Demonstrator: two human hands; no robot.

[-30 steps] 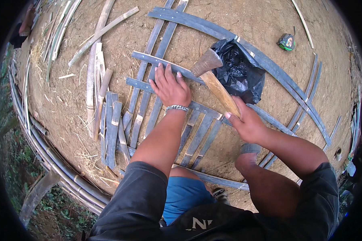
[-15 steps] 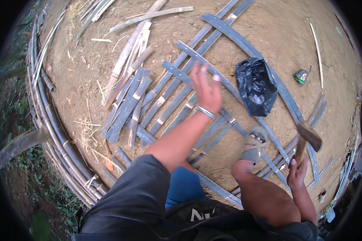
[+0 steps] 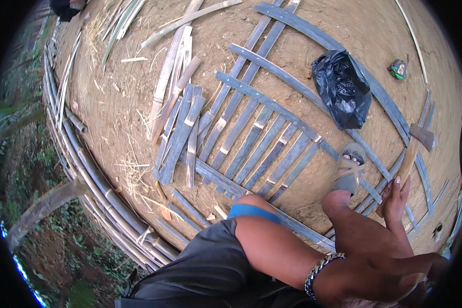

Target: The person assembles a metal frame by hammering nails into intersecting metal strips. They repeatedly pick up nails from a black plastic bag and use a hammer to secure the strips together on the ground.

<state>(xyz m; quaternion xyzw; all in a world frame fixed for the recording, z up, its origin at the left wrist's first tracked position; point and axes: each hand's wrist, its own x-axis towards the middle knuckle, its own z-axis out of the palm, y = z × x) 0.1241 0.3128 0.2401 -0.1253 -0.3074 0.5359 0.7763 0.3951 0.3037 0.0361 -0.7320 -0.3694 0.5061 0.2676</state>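
Note:
My right hand [image 3: 395,200] is closed around the wooden handle of a hatchet [image 3: 408,156], its metal head up, right of my sandalled foot. My left arm crosses in front of me, and my left hand [image 3: 377,282], with a chain bracelet at the wrist, is close at the lower right. Its fingers are dark and partly cut off, so its grip and anything in it cannot be made out. On the ground ahead lies a frame of dark bamboo slats [image 3: 264,100], with several short slats side by side under a cross strip. A black plastic bag [image 3: 341,90] rests across its long strips.
Loose cut slats [image 3: 182,136] are piled left of the frame, near pale split bamboo [image 3: 172,66]. Long bamboo poles [image 3: 95,179] border the ground at the left, with plants beyond. A tape measure [image 3: 397,69] lies at the upper right beside a thin strip [image 3: 413,38].
My left hand has swung from above the slat frame down to the lower right. The hatchet stays in my right hand. The view has shifted, and a dark shape now shows at the top left.

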